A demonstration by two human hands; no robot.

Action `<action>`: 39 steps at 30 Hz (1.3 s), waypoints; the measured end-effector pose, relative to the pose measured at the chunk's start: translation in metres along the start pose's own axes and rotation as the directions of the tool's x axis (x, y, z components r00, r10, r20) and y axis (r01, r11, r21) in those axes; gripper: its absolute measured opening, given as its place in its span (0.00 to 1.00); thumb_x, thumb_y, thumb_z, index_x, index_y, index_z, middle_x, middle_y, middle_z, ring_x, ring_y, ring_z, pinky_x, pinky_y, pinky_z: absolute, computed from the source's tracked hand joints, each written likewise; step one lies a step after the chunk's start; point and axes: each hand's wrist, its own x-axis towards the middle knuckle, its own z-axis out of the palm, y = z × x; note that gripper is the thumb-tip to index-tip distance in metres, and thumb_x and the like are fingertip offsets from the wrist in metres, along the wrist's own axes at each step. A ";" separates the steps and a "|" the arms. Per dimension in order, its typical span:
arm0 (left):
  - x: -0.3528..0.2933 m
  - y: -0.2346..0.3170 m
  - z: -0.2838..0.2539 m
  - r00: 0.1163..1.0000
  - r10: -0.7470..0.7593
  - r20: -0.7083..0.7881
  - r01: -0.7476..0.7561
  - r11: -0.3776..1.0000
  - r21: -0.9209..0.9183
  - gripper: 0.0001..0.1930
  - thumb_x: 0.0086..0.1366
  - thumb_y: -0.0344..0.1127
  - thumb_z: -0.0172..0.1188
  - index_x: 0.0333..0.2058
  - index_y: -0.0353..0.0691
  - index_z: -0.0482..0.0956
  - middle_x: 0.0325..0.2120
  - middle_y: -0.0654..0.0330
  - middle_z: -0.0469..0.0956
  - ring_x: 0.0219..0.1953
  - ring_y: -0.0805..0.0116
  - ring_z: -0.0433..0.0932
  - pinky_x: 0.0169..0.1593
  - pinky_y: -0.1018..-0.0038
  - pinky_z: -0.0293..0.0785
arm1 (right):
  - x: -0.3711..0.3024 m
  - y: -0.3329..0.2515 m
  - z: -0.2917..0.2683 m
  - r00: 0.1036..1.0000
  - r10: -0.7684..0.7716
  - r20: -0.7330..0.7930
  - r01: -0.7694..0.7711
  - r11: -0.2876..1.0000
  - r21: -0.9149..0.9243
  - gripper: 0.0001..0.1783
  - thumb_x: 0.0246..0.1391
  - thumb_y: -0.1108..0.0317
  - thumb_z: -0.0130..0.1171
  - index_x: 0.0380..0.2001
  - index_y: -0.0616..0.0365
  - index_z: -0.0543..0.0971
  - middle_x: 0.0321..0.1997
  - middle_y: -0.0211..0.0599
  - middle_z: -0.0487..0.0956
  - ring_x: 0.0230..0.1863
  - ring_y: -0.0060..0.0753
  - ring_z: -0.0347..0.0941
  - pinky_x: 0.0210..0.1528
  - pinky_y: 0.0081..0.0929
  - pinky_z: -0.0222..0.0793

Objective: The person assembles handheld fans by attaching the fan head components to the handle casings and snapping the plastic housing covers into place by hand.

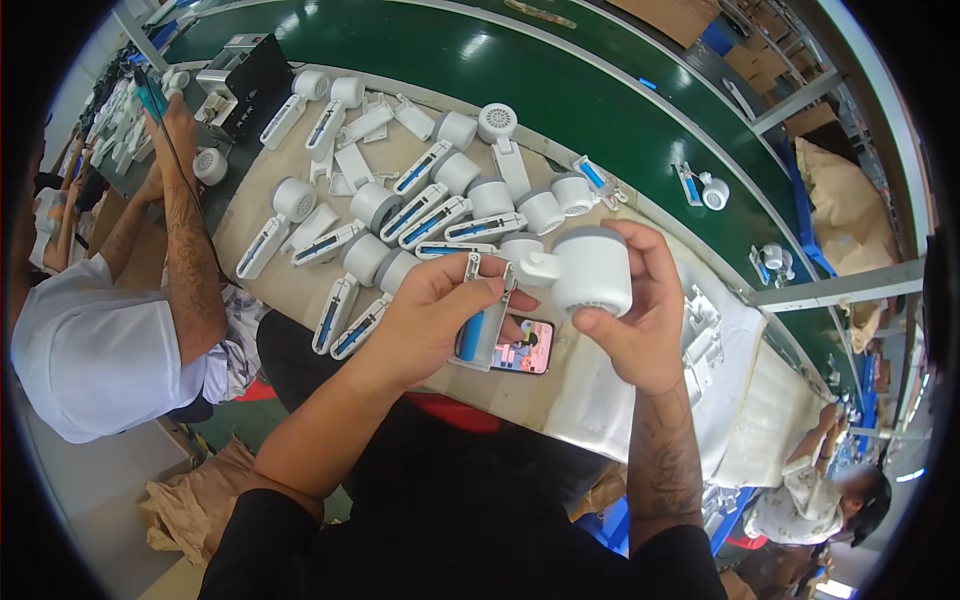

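Observation:
My left hand (425, 325) is closed around a white open handle shell (487, 345) with a blue cylindrical battery (470, 338) inside. In my right hand (648, 325) is a round white fan head (597, 268) with a grey rim, gripped between thumb and fingers. The fan head's short neck (540, 266) points left and sits close to the top end of the handle shell; whether the two parts are joined I cannot tell. Beneath my hands a phone (535, 352) with a lit screen lies on the table, partly covered by the shell and my left fingers.
Several white fan units (375, 205) with open handles crowd the table (420, 375) ahead and left. White plastic parts (705, 325) lie at right. Beyond runs a green conveyor belt (420, 45) carrying a few units. A co-worker (110, 340) sits at left, beside a black machine (245, 85).

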 end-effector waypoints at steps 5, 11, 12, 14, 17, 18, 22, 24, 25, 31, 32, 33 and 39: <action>-0.004 0.002 0.004 0.997 -0.010 0.075 0.009 1.000 0.016 0.11 0.70 0.30 0.54 0.46 0.29 0.77 0.40 0.50 0.83 0.37 0.68 0.83 0.43 0.73 0.81 | 0.018 -0.017 -0.003 0.996 0.013 0.090 -0.003 0.994 -0.110 0.40 0.46 0.66 0.76 0.60 0.61 0.67 0.54 0.38 0.77 0.57 0.32 0.73 0.62 0.32 0.65; -0.008 -0.001 0.004 0.993 0.042 0.107 -0.050 0.996 0.072 0.11 0.68 0.32 0.59 0.43 0.29 0.79 0.38 0.52 0.83 0.37 0.70 0.83 0.42 0.75 0.80 | 0.021 -0.023 -0.003 0.990 0.005 0.138 0.016 0.989 -0.146 0.39 0.46 0.64 0.76 0.59 0.60 0.69 0.54 0.38 0.77 0.56 0.32 0.74 0.62 0.32 0.65; -0.008 -0.003 0.006 0.990 0.088 0.108 -0.101 0.988 0.120 0.11 0.68 0.32 0.61 0.43 0.30 0.79 0.37 0.53 0.83 0.36 0.70 0.83 0.41 0.75 0.79 | 0.021 -0.024 -0.003 0.990 0.013 0.144 0.009 0.989 -0.146 0.38 0.46 0.64 0.76 0.59 0.60 0.69 0.54 0.38 0.77 0.56 0.32 0.74 0.62 0.32 0.65; -0.008 -0.002 0.008 0.993 0.073 0.096 -0.084 0.990 0.114 0.11 0.67 0.33 0.62 0.42 0.30 0.80 0.37 0.54 0.83 0.36 0.71 0.82 0.42 0.75 0.79 | 0.019 -0.023 -0.005 0.988 0.006 0.152 0.016 0.989 -0.144 0.38 0.46 0.65 0.76 0.59 0.61 0.69 0.54 0.38 0.77 0.56 0.32 0.74 0.62 0.32 0.65; -0.005 -0.006 0.009 0.992 0.072 0.107 -0.086 0.987 0.135 0.10 0.67 0.33 0.63 0.41 0.31 0.80 0.35 0.56 0.83 0.34 0.73 0.82 0.41 0.75 0.80 | 0.019 -0.029 -0.012 0.980 0.022 0.198 0.011 0.987 -0.162 0.37 0.47 0.65 0.75 0.59 0.62 0.70 0.53 0.39 0.78 0.56 0.31 0.74 0.62 0.31 0.66; -0.005 -0.008 0.010 0.988 0.087 0.130 -0.108 0.981 0.160 0.09 0.67 0.32 0.63 0.41 0.32 0.80 0.34 0.58 0.83 0.33 0.74 0.81 0.41 0.75 0.80 | 0.020 -0.034 -0.014 0.971 0.045 0.234 -0.001 0.983 -0.182 0.37 0.48 0.66 0.74 0.59 0.63 0.70 0.53 0.39 0.78 0.55 0.31 0.74 0.62 0.31 0.66; -0.011 -0.014 0.020 0.992 -0.083 0.098 0.060 0.974 0.221 0.10 0.65 0.29 0.63 0.42 0.30 0.81 0.33 0.56 0.84 0.30 0.74 0.81 0.35 0.77 0.79 | 0.034 -0.052 -0.026 0.889 0.252 0.382 -0.145 0.947 -0.288 0.36 0.47 0.60 0.75 0.57 0.65 0.74 0.51 0.39 0.78 0.52 0.29 0.75 0.57 0.28 0.69; -0.014 -0.011 0.027 0.984 -0.140 0.107 0.102 0.947 0.304 0.10 0.64 0.28 0.64 0.42 0.30 0.81 0.33 0.56 0.83 0.29 0.74 0.81 0.34 0.77 0.80 | 0.046 -0.058 -0.031 0.786 0.378 0.489 -0.205 0.906 -0.370 0.34 0.48 0.65 0.74 0.57 0.66 0.74 0.51 0.39 0.78 0.52 0.27 0.75 0.55 0.26 0.70; -0.015 -0.010 0.030 0.978 -0.179 0.111 0.124 0.916 0.382 0.10 0.63 0.27 0.65 0.42 0.29 0.80 0.33 0.57 0.83 0.29 0.75 0.81 0.34 0.78 0.80 | 0.049 -0.063 -0.029 0.752 0.427 0.502 -0.196 0.872 -0.448 0.33 0.49 0.67 0.74 0.56 0.67 0.74 0.50 0.39 0.79 0.51 0.26 0.75 0.55 0.25 0.71; -0.019 -0.011 0.034 0.972 -0.185 0.143 0.137 0.947 0.290 0.12 0.65 0.35 0.66 0.42 0.32 0.81 0.33 0.60 0.82 0.32 0.75 0.81 0.38 0.78 0.78 | 0.062 -0.068 -0.023 0.673 0.545 0.500 -0.188 0.780 -0.597 0.32 0.49 0.62 0.75 0.52 0.69 0.75 0.43 0.40 0.80 0.44 0.26 0.77 0.48 0.22 0.74; -0.018 -0.014 0.033 0.970 -0.175 0.167 0.131 0.961 0.245 0.13 0.67 0.36 0.63 0.43 0.31 0.80 0.35 0.59 0.82 0.34 0.74 0.81 0.40 0.77 0.79 | 0.058 -0.066 -0.023 0.681 0.546 0.489 -0.195 0.778 -0.597 0.32 0.49 0.62 0.75 0.52 0.69 0.75 0.43 0.40 0.80 0.44 0.26 0.77 0.48 0.22 0.74; -0.015 -0.014 0.033 0.961 -0.205 0.184 0.163 0.962 0.219 0.14 0.71 0.38 0.57 0.45 0.31 0.80 0.37 0.57 0.82 0.36 0.72 0.82 0.42 0.74 0.79 | 0.052 -0.063 -0.024 0.727 0.499 0.471 -0.139 0.779 -0.611 0.32 0.49 0.62 0.74 0.53 0.68 0.75 0.43 0.40 0.80 0.44 0.26 0.77 0.47 0.22 0.74; -0.018 -0.033 0.011 0.993 -0.030 0.118 0.008 0.984 0.177 0.15 0.72 0.35 0.53 0.50 0.29 0.76 0.42 0.50 0.82 0.43 0.62 0.82 0.49 0.69 0.78 | 0.012 -0.042 -0.090 0.988 0.121 0.097 -0.073 0.914 -0.400 0.24 0.61 0.69 0.62 0.60 0.57 0.73 0.42 0.33 0.80 0.43 0.21 0.75 0.50 0.24 0.71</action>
